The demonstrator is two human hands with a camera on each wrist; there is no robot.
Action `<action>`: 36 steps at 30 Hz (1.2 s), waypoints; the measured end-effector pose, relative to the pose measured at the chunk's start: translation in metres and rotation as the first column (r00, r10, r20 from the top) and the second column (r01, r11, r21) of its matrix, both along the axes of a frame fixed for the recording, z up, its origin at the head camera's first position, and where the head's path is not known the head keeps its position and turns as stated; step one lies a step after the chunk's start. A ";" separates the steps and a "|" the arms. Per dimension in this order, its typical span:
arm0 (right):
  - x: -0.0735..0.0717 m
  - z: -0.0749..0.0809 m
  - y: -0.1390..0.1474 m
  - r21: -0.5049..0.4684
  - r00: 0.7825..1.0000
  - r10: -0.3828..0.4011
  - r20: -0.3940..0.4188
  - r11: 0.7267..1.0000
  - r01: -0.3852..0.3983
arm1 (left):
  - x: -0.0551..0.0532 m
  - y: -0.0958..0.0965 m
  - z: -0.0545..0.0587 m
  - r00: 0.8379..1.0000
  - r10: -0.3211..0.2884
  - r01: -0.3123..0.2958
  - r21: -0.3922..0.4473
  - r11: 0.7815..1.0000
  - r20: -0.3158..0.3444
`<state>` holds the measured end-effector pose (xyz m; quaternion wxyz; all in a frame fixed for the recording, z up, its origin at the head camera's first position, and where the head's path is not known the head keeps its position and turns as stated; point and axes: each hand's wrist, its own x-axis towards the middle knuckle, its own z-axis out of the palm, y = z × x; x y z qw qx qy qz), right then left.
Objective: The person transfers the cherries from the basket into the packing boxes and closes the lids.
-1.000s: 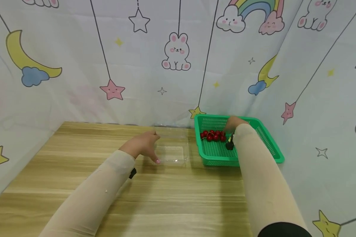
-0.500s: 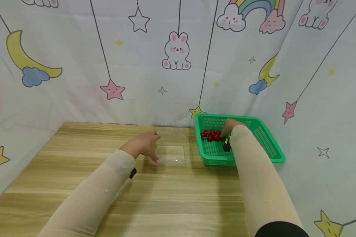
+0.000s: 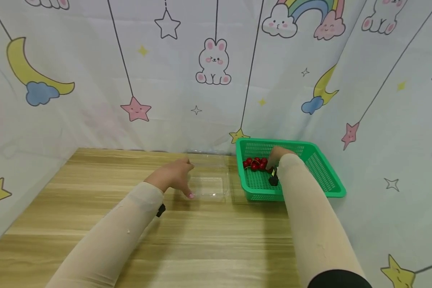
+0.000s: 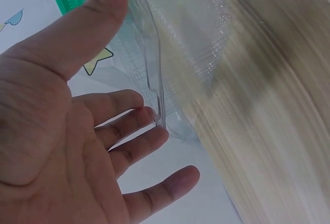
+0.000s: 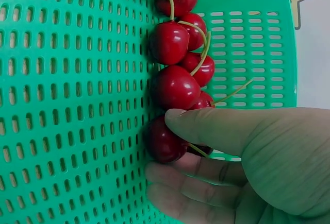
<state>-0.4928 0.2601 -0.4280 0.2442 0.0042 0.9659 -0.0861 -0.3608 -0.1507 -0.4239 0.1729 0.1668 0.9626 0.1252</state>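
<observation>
Nearest the viewer, two pale sleeves [image 3: 317, 216] extend over a wood-grained table [image 3: 216, 244]. The left hand [image 3: 172, 175] is spread wide, thumb and fingers well apart, at the left side of a clear plastic container [image 3: 208, 186]; in the left wrist view its fingertips lie at the container's rim, though firm contact cannot be told. To the right of the container, just beside it, stands a green basket [image 3: 263, 197] with slotted walls. The right hand [image 3: 279, 154] reaches down inside it, its grip narrow: a dark red cherry [image 5: 164, 140] lies between the thumb, which rests on its upper side, and the fingers beneath. A green stem shows beside the thumb. The other cherries [image 5: 175, 87], several with stems, lie bunched just beyond the thumb, to the left of the right hand in the head view. Farthest off hangs a white backdrop [image 3: 180, 72] printed with rabbits, stars and moons.
</observation>
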 end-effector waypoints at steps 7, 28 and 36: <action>0.013 0.020 -0.001 0.021 0.999 0.046 -0.012 0.999 -0.046 | -0.001 -0.002 0.000 1.000 0.002 -0.002 0.010 1.000 -0.001; 0.037 0.085 -0.007 -0.230 0.969 0.154 -0.194 0.953 -0.198 | -0.002 -0.005 -0.004 1.000 0.007 -0.007 0.041 0.999 -0.012; 0.065 0.103 -0.060 -0.175 0.923 0.251 -0.290 0.935 -0.309 | -0.003 -0.007 -0.006 1.000 -0.005 0.006 0.038 0.999 -0.025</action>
